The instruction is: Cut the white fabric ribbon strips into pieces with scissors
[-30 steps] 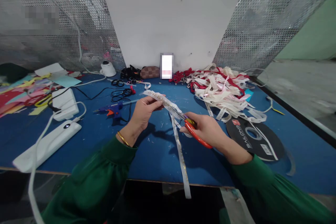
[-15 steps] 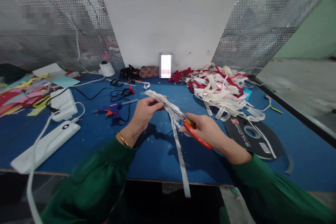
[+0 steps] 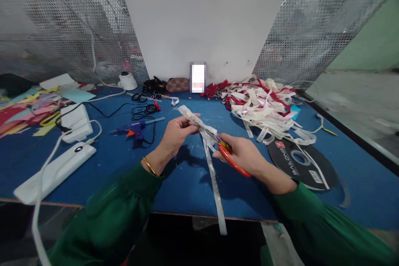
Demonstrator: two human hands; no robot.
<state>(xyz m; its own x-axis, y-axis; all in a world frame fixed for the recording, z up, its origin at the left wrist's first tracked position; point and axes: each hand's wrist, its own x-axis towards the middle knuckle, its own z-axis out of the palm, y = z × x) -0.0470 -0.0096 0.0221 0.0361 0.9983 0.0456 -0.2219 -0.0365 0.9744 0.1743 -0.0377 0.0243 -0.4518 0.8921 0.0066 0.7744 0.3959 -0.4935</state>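
Note:
Near the middle of the blue table, my left hand pinches a white ribbon with gold print. One end of it sticks up past my fingertips, and a long tail hangs down over the table's front edge. My right hand is closed round the orange handles of a pair of scissors. The scissor blades point up and left and lie against the ribbon, just right of my left fingertips. Whether the blades are fully closed cannot be made out.
A tangled pile of white, pink and red ribbons lies at the back right, above a black spool. On the left are a blue glue gun, a white power strip and coloured sheets. A lit phone stands behind.
My left hand and the ribbon's upper end have shifted slightly right, closer to the scissors. My right hand has hardly moved and still holds the scissors.

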